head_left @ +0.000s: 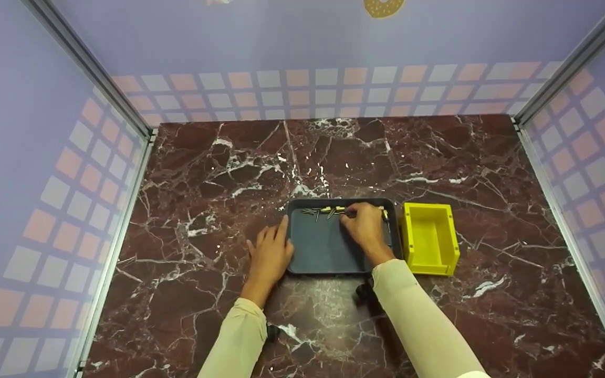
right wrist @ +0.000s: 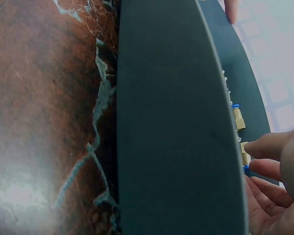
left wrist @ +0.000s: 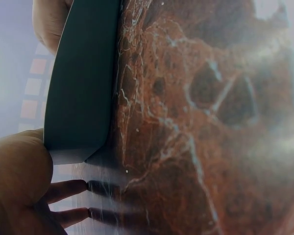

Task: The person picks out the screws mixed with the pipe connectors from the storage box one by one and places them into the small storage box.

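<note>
A dark grey tray [head_left: 329,247] lies on the marbled tabletop, with several small screws [head_left: 310,211] and brass fittings along its far side. My left hand [head_left: 271,249] rests at the tray's left wall, its fingers extended. Inside the tray's far right part, my right hand [head_left: 364,226] is bent over the small parts. The right wrist view shows its fingertips pinching a brass fitting [right wrist: 244,152] with a blue end. A second brass fitting [right wrist: 239,117] with a blue ring stands close by. The tray's wall partly hides the parts in that view.
Just right of the tray stands a yellow bin [head_left: 431,239], with nothing visible inside. A black object [head_left: 363,293] shows beside the right sleeve. Purple panels with checked bands [head_left: 326,92] enclose the table at the back and both sides.
</note>
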Demonstrator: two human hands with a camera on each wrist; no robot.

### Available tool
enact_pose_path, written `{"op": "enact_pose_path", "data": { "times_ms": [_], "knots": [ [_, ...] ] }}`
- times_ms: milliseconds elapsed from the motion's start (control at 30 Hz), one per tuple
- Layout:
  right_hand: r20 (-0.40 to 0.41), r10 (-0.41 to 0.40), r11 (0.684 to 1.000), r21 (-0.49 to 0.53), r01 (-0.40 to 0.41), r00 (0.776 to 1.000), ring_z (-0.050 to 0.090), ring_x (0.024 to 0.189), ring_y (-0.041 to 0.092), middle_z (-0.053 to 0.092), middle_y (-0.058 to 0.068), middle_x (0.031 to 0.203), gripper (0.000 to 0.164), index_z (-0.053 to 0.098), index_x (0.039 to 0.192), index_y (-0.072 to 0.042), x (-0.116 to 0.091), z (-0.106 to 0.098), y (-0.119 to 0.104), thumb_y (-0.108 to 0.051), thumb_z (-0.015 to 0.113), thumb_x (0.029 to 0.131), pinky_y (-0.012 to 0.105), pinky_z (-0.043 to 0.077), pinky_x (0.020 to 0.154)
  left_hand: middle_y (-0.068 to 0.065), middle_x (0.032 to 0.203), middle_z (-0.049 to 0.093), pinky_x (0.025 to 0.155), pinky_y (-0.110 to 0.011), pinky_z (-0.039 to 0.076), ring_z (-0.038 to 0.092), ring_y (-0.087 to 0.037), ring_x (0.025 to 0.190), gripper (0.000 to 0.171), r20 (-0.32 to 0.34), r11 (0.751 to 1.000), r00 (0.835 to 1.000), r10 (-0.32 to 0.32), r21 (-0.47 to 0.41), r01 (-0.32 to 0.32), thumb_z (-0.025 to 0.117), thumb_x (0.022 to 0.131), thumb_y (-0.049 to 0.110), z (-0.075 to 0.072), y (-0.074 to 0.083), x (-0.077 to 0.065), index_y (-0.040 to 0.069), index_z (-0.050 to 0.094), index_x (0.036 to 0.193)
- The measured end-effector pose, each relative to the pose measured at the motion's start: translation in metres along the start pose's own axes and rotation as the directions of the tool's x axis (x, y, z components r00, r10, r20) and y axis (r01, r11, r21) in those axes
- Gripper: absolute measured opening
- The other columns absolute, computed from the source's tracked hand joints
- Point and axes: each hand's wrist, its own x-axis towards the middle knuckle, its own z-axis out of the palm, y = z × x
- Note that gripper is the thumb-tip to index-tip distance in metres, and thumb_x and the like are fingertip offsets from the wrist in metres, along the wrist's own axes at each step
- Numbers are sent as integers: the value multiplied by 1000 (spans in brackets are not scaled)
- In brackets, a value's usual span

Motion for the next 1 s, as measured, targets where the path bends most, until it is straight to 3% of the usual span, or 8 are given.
{"op": "enact_pose_path", "data": {
  "times_ms": [367,667,1000],
  "knots": [
    [11,-43,999,-13,43,999,75,83,31,78,12,85,13,82,87,-4,3,2,1,-11,81,75,47,57,79,-8,145,59,111,-80,23,43,-37,145,61,-4,1000,1000,1,-9,-1,56,102,28,-2,0,0,28,36,160],
    [25,-28,999,-15,29,999,74,82,31,79,11,84,10,82,84,-6,3,4,2,-10,81,75,47,58,79,-9,144,59,110,-80,23,44,-37,144,61,-15,1000,1000,6,-3,-6,55,102,28,0,0,-1,28,36,160],
    [66,-11,1000,-21,12,998,75,91,31,80,9,91,9,83,85,-8,3,2,1,-8,81,76,47,58,84,-10,144,59,111,-80,23,44,-38,143,61,-11,1000,1000,4,-9,-4,55,101,27,0,0,0,27,37,160]
  ]
}}
